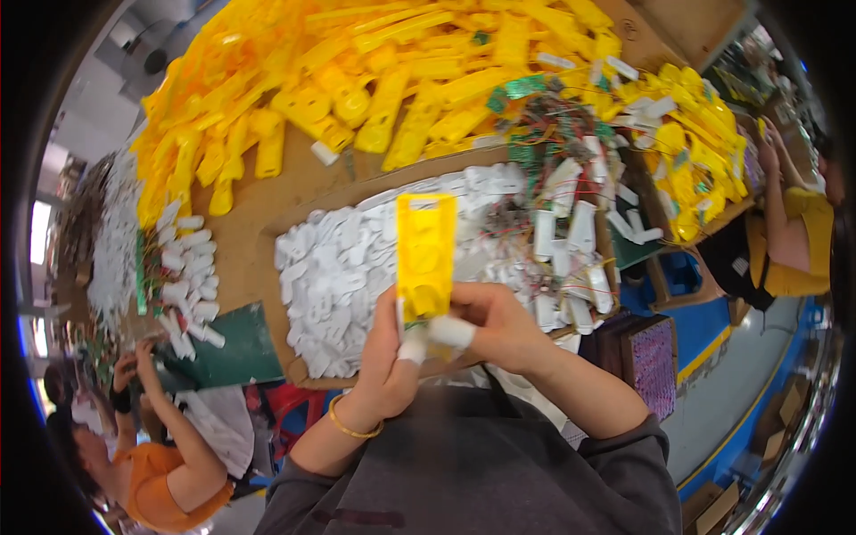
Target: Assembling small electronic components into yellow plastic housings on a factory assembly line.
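A long yellow plastic housing (425,250) stands up between my hands, its hollow ribbed side and a small pale label at the far end showing. My left hand (385,361) is closed around the near left edge of it. At the near right edge my right hand (501,328) grips it too, fingers curled behind. White coverings wrap both thumbs. A bit of green shows at the near end between the thumbs, too blurred to name. Below the housing lies a cardboard box (275,294) full of small white plastic parts (334,267).
Yellow housings (392,98) are heaped across the far side. Green circuit boards with wires (562,125) and white pieces (580,227) lie to the right. Co-workers sit at left, in an orange top (165,490), and at right, in a yellow top (802,241).
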A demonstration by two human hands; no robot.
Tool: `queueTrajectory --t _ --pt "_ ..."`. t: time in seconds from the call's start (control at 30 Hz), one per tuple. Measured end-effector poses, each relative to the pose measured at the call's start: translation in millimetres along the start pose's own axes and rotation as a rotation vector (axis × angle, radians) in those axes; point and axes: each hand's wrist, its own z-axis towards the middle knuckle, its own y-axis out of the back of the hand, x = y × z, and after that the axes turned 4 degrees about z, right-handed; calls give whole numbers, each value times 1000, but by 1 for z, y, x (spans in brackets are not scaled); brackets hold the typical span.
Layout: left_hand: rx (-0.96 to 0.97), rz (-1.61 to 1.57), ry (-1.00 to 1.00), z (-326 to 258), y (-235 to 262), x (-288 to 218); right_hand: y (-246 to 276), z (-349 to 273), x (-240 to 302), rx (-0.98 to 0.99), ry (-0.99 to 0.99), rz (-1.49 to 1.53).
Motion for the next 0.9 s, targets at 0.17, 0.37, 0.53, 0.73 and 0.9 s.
queueTrajectory --t 0.17,0.37,0.53,0.73,0.9 --pt "7 256 15 -6 -2 -11 4 10 -22 14 181 -112" --pt "-39 555 -119 -3 -2 -4 13 20 -39 85 256 28" --pt "-31 609 -167 9 -2 -5 9 17 -25 -38 234 101" --pt "-175 348 -76 9 1 12 4 29 -10 12 80 102" --pt "71 -763 243 19 18 -15 7 19 2 215 132 93"
